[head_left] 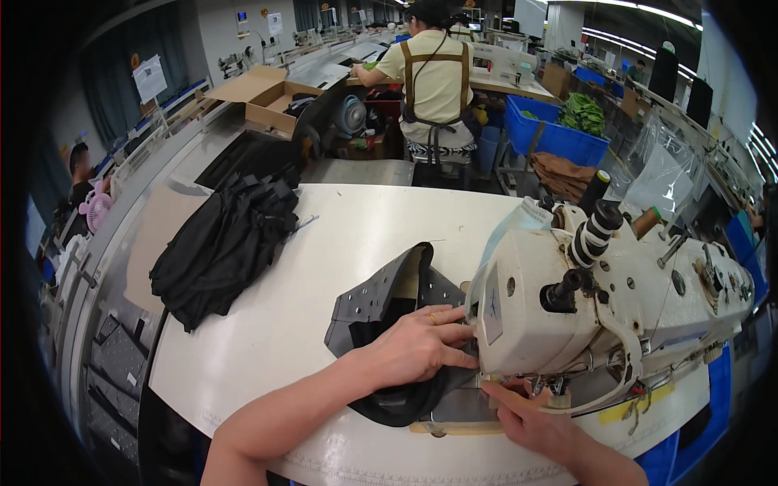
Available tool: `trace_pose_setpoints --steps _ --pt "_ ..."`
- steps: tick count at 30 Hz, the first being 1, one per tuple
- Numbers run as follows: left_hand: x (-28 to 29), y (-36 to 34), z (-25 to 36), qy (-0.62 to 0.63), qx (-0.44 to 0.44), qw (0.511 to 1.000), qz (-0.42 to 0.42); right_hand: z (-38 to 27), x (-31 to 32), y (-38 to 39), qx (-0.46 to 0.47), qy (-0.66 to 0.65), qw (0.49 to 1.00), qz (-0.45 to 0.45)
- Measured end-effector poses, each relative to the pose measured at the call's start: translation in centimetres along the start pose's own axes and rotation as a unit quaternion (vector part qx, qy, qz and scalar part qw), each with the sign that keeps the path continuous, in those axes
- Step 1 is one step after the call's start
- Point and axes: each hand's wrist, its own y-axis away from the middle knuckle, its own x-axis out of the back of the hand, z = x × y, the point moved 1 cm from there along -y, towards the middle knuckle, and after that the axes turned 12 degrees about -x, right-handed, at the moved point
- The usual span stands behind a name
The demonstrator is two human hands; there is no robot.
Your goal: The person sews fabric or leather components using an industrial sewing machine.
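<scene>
A black fabric piece with metal studs (369, 301) is bunched up on the white table, its right side running under the head of a white sewing machine (519, 300). My left hand (417, 344) lies over the fabric with its fingers stretched toward the machine, pressing on the cloth. Close by the presser foot is my right hand (527, 417), its index finger reaching out to the fabric's edge. The machine head partly covers the fingers of that hand. The needle itself is hard to make out.
A heap of black fabric (231, 243) rests on the table's left side, over brown card (154, 259). Beyond the table, a person (433, 81) sits with their back to me. An open cardboard box (271, 101) and a blue crate (555, 138) with green pieces stand farther off.
</scene>
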Motion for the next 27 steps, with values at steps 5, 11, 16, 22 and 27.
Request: trace_pose_setpoints --steps 5,11,16,22,27 --pt "-0.5 0.3 -0.3 0.017 -0.001 1.0 0.019 -0.1 0.2 -0.9 0.163 0.211 0.963 -0.026" --pt "-0.9 0.4 -0.5 0.017 -0.01 0.999 0.037 -1.2 10.3 4.7 0.123 0.1 0.987 0.031" --pt "-0.8 0.4 -0.4 0.025 -0.021 0.999 0.043 5.3 26.0 8.4 0.014 0.362 0.879 0.309" --pt "-0.7 0.4 -0.5 0.039 0.01 0.999 0.016 23.1 40.3 7.2 -0.23 0.271 0.827 0.435" --pt "-0.8 0.4 -0.4 0.022 -0.012 0.999 0.036 30.2 42.5 9.8 -0.446 -0.145 0.863 0.186"
